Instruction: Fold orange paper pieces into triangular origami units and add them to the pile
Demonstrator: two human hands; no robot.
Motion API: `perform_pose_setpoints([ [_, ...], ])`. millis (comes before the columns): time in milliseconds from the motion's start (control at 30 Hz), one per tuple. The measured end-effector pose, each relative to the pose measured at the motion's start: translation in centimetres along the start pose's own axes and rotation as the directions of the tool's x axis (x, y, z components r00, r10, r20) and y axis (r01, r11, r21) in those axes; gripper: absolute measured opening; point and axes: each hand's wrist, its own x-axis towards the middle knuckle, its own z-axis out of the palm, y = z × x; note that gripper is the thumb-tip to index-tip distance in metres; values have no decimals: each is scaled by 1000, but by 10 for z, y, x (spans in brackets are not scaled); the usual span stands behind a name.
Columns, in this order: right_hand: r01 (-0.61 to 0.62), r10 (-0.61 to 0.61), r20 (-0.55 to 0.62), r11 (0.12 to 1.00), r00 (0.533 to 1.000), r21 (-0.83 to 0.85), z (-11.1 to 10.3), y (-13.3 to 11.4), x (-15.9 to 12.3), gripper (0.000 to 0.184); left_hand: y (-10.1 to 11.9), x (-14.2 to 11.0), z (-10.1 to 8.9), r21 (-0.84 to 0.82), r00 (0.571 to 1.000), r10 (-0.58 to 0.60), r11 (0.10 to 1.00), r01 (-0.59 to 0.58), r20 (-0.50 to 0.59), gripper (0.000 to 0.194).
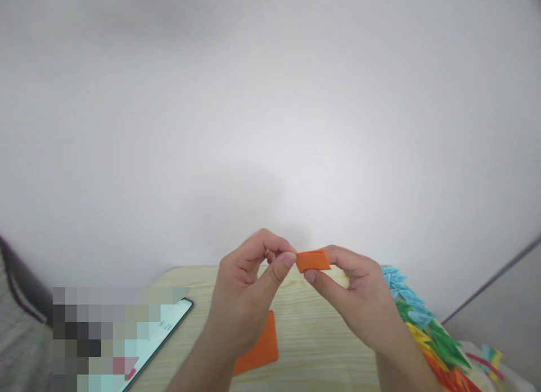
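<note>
A small folded orange paper piece [313, 260] is held up above the light wooden table [313, 335]. My right hand [359, 299] pinches its right side between thumb and fingers. My left hand [245, 293] pinches its left edge with thumb and forefinger. Both hands hover in front of a plain white wall. Below my left wrist a flat orange paper sheet [260, 347] lies on the table, partly hidden by the wrist.
A phone [163, 330] with a lit screen lies at the table's left, partly blurred out. Along the right edge sits a row of folded paper pieces: blue [399, 287], green [442, 338], yellow [418, 331] and orange [454, 378].
</note>
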Motion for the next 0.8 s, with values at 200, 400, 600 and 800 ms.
perform_pose_setpoints([
  [200,-35,44,-36,972,998,233,1,8,-2,11,-4,1,4,-81,996,-88,993,87,-12,16],
  [400,-31,67,-86,930,994,366,2,8,0,14,-8,2,3,36,992,-87,996,84,87,15],
  [600,-20,50,-79,936,996,350,-1,7,-2,12,-7,1,3,0,990,-63,998,64,123,17],
  [800,-23,48,-75,952,996,304,-1,10,-2,12,-3,2,1,-63,994,-91,993,95,65,23],
])
